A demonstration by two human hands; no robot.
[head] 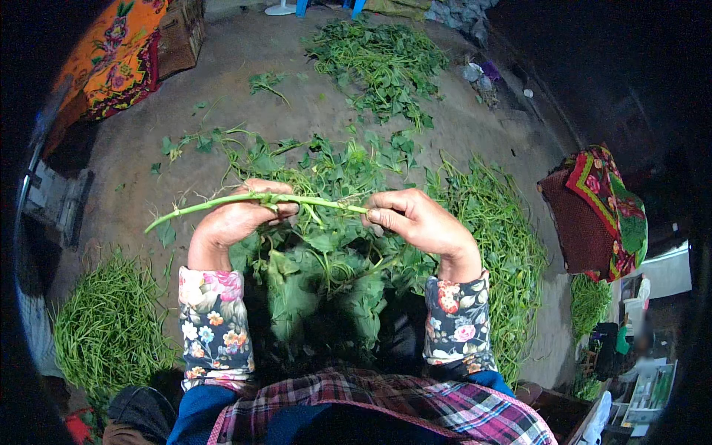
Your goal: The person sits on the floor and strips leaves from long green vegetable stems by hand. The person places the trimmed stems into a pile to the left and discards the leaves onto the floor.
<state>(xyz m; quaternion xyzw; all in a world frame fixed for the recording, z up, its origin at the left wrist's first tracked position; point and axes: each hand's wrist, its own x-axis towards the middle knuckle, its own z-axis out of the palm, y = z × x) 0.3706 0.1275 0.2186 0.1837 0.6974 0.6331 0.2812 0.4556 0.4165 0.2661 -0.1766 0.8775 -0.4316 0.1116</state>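
A thick green vine stem (311, 200) with thin rootlets stretches across both of my hands. Its right end is pinched between thumb and fingers of my right hand (423, 219). My left hand (245, 214) is curled at the stem's middle, fingers bent under it, and the free end sticks out to the left. Leafy vines (328, 239) lie beneath the hands and over my lap, partly blurred. Floral sleeves cover both forearms.
Stripped green stems (108, 325) are heaped at the left, and a long heap of stems and vines (500, 250) lies at the right. Farther off is a leafy pile (384, 67). Patterned cloths hang at the upper left (122, 67) and right (601, 211). A person (645, 339) is at the far right.
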